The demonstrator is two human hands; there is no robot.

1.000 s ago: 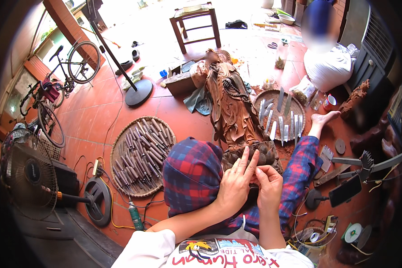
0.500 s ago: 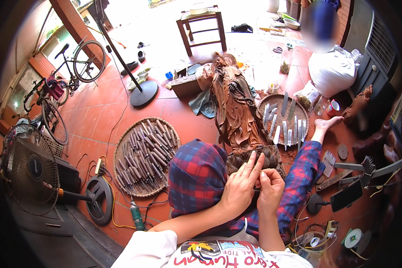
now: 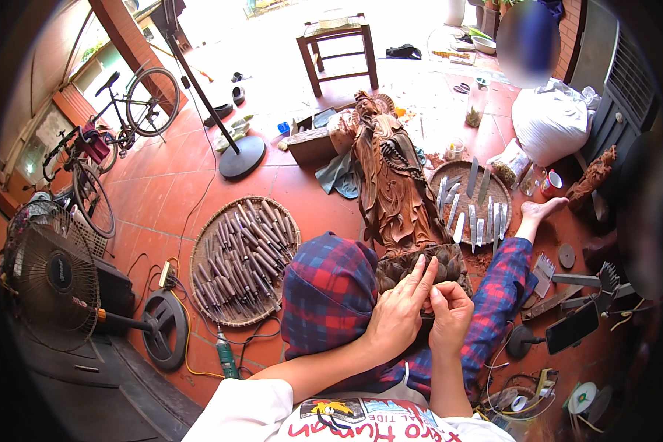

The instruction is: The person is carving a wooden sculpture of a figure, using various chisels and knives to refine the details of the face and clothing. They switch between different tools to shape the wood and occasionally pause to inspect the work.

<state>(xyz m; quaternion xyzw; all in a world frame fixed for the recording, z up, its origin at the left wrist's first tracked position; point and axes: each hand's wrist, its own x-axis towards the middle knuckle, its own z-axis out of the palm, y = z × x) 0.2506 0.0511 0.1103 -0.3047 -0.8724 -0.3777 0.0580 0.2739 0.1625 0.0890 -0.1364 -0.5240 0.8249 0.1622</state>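
In front of my chest, my left hand (image 3: 399, 313) has two fingers stretched up and slightly apart, its back facing me. Just to its right, my right hand (image 3: 449, 320) has its thumb and fingers pressed together close beside the left fingers. Whatever is in that pinch, if anything, is too small to make out. Beyond both hands lies a carved wooden statue (image 3: 396, 177) of a robed figure, head end away from me. Its carved base (image 3: 427, 267) is just past my fingertips. My bent knee in plaid cloth (image 3: 328, 295) rises beside the left wrist.
A round woven tray (image 3: 217, 318) of wood-handled carving tools lies left. Another tray (image 3: 458, 163) with flat metal blades lies right of the statue. Around me are a fan (image 3: 59, 276), a green power tool (image 3: 226, 357), a phone on a stand (image 3: 572, 326), a white sack (image 3: 552, 121) and a stool (image 3: 339, 55).
The view has shifted slightly, so the surroundings sit a little lower and farther right. Both hands keep nearly the same pose, close together.
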